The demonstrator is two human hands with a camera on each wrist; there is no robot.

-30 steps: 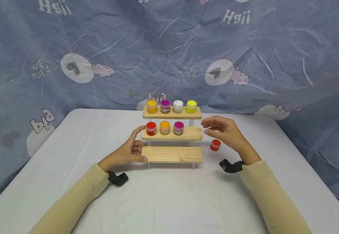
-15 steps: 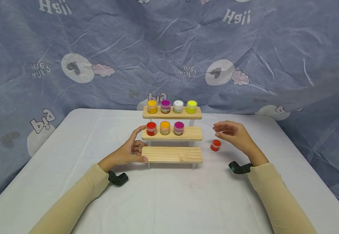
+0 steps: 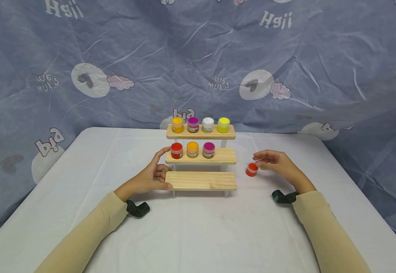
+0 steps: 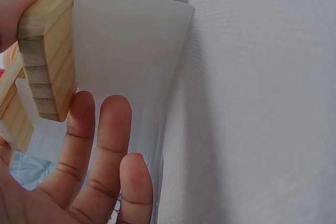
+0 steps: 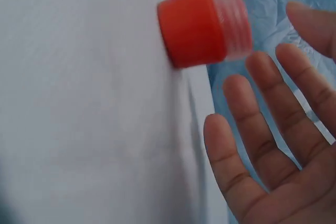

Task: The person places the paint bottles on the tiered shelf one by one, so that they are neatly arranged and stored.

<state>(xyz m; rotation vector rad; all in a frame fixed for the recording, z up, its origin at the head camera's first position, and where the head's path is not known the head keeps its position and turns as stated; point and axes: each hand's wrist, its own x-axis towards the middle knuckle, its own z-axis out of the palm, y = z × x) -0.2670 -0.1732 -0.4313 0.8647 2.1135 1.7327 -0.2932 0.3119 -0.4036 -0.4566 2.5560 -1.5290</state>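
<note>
A three-tier wooden display rack [image 3: 191, 181] with clear side panels stands mid-table. My left hand [image 3: 148, 177] holds its left side, thumb on the bottom board and index finger up at the middle one. In the left wrist view, the other fingers [image 4: 113, 129] lie along the frosted side panel [image 4: 128, 40]. Right of the rack, a small red paint jar [image 3: 251, 170] sits on the table. My right hand [image 3: 275, 165] is just beside and above it, fingertips close to its lid. The right wrist view shows those fingers spread apart, with the red jar [image 5: 194, 30] beyond them.
On the middle shelf stand a red jar [image 3: 176, 151], an orange jar [image 3: 192, 150] and a purple jar [image 3: 208, 150]. The top shelf bears several jars, from orange [image 3: 177, 125] to yellow [image 3: 223, 125]. A blue-grey printed curtain [image 3: 198, 68] hangs behind the white table [image 3: 198, 235].
My right hand has moved away from the rack to the right, then lowered toward the red jar on the table. The left hand and the rack have stayed put.
</note>
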